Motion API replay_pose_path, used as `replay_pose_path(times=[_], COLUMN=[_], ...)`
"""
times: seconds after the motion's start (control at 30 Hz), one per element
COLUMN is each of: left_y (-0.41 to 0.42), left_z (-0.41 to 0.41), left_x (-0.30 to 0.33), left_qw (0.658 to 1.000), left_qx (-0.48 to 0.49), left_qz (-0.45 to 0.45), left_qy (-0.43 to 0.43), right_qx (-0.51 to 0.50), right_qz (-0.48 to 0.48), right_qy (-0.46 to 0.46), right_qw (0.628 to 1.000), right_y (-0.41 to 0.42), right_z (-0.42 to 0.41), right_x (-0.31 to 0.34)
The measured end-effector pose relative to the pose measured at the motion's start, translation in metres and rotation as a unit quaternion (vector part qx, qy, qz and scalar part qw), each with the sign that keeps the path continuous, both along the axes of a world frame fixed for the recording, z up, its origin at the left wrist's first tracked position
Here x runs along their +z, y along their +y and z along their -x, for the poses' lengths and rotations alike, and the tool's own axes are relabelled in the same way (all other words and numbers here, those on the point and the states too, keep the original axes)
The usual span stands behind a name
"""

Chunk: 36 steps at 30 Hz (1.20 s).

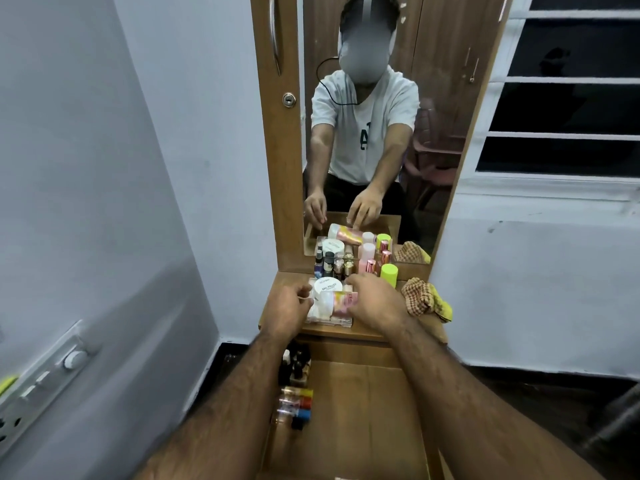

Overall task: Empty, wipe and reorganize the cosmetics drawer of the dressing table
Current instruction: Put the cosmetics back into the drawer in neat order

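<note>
Pink bottle (337, 301) lies on side, long axis 9–3 o'clock, between hands. Right hand (375, 301) curled over it, nearer; left hand (289, 306) loosely curled at cap end, contact unclear.

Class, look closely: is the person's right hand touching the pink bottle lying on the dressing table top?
Touching. In the head view the right hand lies over the pink bottle, its fingers curled onto the bottle's side with no gap visible.

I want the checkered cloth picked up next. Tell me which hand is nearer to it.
Right. The right hand sits just beside the checkered cloth, on the pink bottle; the left hand is beyond that bottle, farther away.
</note>
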<state>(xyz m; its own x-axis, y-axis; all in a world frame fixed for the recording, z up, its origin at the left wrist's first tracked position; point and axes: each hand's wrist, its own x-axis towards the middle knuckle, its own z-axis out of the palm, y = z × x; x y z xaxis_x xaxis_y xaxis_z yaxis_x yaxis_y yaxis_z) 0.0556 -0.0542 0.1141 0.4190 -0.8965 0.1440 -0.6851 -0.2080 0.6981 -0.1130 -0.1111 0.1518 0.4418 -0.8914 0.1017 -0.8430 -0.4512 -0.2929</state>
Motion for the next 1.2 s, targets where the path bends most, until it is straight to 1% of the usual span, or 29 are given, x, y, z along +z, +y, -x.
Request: replay_pose_path(times=[0.2, 0.3, 0.43, 0.67, 0.9, 1.0, 1.13, 1.17, 1.2], left_y=[-0.017, -0.019, -0.016, -0.008, -0.002, 0.002, 0.011, 0.013, 0.017], left_z=[-0.001, 0.0, 0.002, 0.009, 0.016, 0.018, 0.021, 0.024, 0.028], left_x=[-0.011, -0.015, -0.019, -0.023, -0.025, -0.026, -0.027, -0.026, -0.025], left_qw=[0.999, 0.999, 0.998, 0.995, 0.99, 0.988, 0.975, 0.965, 0.949], left_qx=[-0.035, -0.041, -0.037, -0.031, -0.033, -0.031, -0.001, 0.011, 0.023], left_qz=[0.014, 0.015, 0.02, 0.026, 0.014, 0.015, 0.05, 0.067, 0.08], left_qy=[0.016, 0.021, 0.042, 0.087, 0.133, 0.147, 0.217, 0.252, 0.304], right_qx=[0.036, 0.049, 0.053, 0.054, 0.042, 0.038, 0.03, 0.025, 0.019], right_qz=[-0.007, -0.008, -0.015, 0.015, -0.003, 0.017, 0.051, 0.052, 0.049], right_qy=[0.084, 0.109, 0.106, 0.095, 0.123, 0.121, 0.106, 0.092, 0.074], right_qw=[0.996, 0.993, 0.993, 0.994, 0.992, 0.992, 0.993, 0.994, 0.996], right_y=[-0.024, -0.029, -0.029, -0.022, -0.014, -0.009, 0.003, 0.008, 0.014], right_z=[-0.007, -0.008, -0.009, -0.005, -0.006, -0.006, -0.002, 0.0, 0.002], right_x=[-0.005, -0.01, -0.014, -0.012, -0.014, -0.013, -0.005, -0.003, -0.003])
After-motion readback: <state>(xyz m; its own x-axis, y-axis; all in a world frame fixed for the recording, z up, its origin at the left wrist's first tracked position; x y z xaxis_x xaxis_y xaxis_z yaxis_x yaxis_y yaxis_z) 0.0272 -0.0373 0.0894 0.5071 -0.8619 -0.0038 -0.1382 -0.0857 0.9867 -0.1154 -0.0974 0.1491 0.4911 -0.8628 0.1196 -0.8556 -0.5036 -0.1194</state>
